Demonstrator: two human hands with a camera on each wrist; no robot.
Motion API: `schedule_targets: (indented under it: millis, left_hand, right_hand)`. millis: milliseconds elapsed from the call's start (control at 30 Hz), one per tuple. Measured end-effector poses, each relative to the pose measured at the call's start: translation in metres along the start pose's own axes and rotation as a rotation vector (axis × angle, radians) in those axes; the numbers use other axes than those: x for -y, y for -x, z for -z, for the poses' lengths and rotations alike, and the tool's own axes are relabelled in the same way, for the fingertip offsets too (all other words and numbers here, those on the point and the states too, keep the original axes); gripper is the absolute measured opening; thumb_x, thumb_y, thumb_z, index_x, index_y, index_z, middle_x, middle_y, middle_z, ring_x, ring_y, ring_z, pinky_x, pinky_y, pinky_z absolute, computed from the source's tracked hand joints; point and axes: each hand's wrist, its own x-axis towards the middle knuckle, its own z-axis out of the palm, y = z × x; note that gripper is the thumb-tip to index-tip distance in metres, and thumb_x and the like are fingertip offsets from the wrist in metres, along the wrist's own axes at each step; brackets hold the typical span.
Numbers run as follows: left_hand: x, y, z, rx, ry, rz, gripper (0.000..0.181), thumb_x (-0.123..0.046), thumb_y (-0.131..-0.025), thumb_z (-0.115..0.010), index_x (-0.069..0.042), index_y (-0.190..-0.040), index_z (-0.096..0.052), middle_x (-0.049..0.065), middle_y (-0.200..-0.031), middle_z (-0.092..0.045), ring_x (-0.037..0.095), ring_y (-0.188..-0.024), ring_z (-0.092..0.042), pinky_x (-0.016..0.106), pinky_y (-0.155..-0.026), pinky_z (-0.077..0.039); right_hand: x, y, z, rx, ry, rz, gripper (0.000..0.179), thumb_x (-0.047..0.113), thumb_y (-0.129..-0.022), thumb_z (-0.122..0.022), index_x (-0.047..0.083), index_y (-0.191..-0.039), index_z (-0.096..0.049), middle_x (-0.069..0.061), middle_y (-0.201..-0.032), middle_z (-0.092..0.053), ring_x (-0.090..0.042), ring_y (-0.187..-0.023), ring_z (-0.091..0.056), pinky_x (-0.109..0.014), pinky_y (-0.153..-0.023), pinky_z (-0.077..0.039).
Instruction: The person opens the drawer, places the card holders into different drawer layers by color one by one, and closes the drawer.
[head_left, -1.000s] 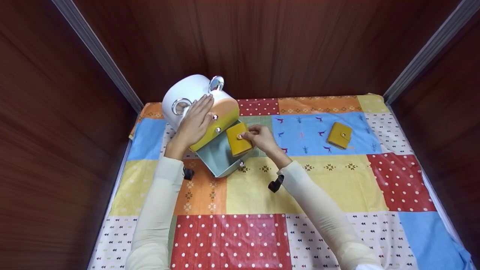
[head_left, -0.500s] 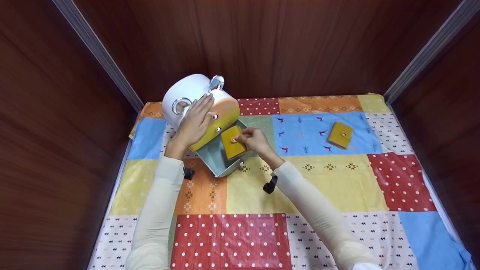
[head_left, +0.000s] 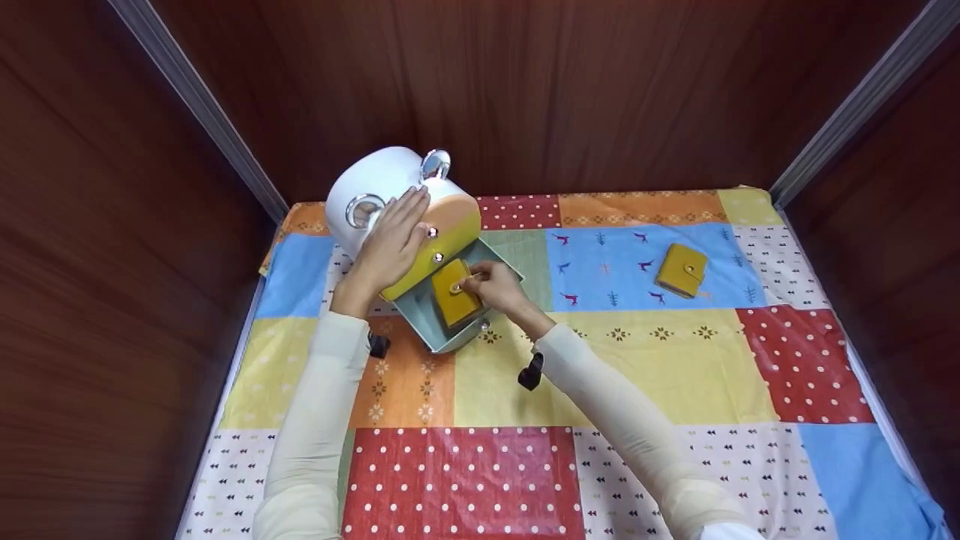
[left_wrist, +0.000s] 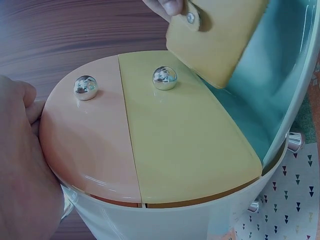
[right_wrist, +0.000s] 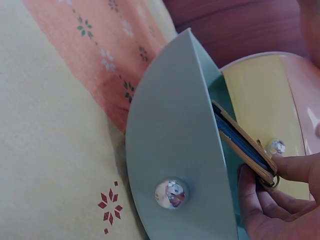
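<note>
A yellow wallet with a snap strap (head_left: 454, 296) is pinched between the thumb and fingers of my right hand (head_left: 499, 287). It is partly inside the pulled-out pale green drawer (right_wrist: 170, 135) of a white rounded drawer box (head_left: 379, 176). The right wrist view shows the wallet's edge (right_wrist: 245, 145) tilted behind the drawer front. My left hand (head_left: 390, 244) rests with extended fingers on the box, beside its orange drawer front (left_wrist: 90, 145). A yellow drawer front (left_wrist: 185, 140) lies between the orange one and the green drawer. Both of these are closed.
A second yellow wallet (head_left: 681, 270) lies on the blue patch of the patchwork tablecloth (head_left: 600, 367), to the right. Shiny round feet (head_left: 435, 165) stick out from the box. Dark wooden panels (head_left: 525, 90) stand behind and at both sides.
My right hand has moved left and slightly down with the wallet, from over the drawer's right part deeper into the drawer. The left hand and the box look almost unmoved.
</note>
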Motion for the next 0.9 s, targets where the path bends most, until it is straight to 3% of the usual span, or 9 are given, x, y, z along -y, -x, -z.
schedule_targets:
  millis: [533,767,900]
  left_hand:
    - [0.0,-0.001,0.001,0.005,0.01,-0.009,0.048,-0.03,-0.1,-0.029,-0.014,-0.145,-0.024,-0.003,-0.151,-0.019,0.013,-0.138,-0.009,0.031,-0.112,-0.002]
    - [0.0,-0.001,0.001,0.007,0.008,0.004,0.048,-0.031,-0.1,-0.029,-0.016,-0.146,-0.023,-0.005,-0.151,-0.018,0.012,-0.138,-0.008,0.03,-0.112,-0.002]
    - [0.0,-0.001,0.001,-0.004,0.015,-0.004,0.048,-0.029,-0.1,-0.031,-0.014,-0.145,-0.025,-0.004,-0.15,-0.02,0.013,-0.138,-0.01,0.03,-0.112,-0.003]
  right_hand:
    - [-0.003,-0.001,-0.012,-0.036,0.116,0.01,0.02,0.02,-0.08,-0.07,0.004,-0.09,-0.065,-0.005,-0.078,-0.064,-0.015,-0.067,-0.061,-0.025,-0.055,-0.053]
    - [-0.006,-0.002,-0.018,0.025,0.082,0.008,0.019,0.018,-0.083,-0.067,0.002,-0.093,-0.064,-0.007,-0.08,-0.065,-0.015,-0.068,-0.063,-0.026,-0.056,-0.054]
    - [-0.006,-0.001,-0.02,0.059,0.123,0.016,0.018,0.018,-0.086,-0.064,0.003,-0.096,-0.064,-0.006,-0.082,-0.065,-0.015,-0.071,-0.062,-0.026,-0.057,-0.054]
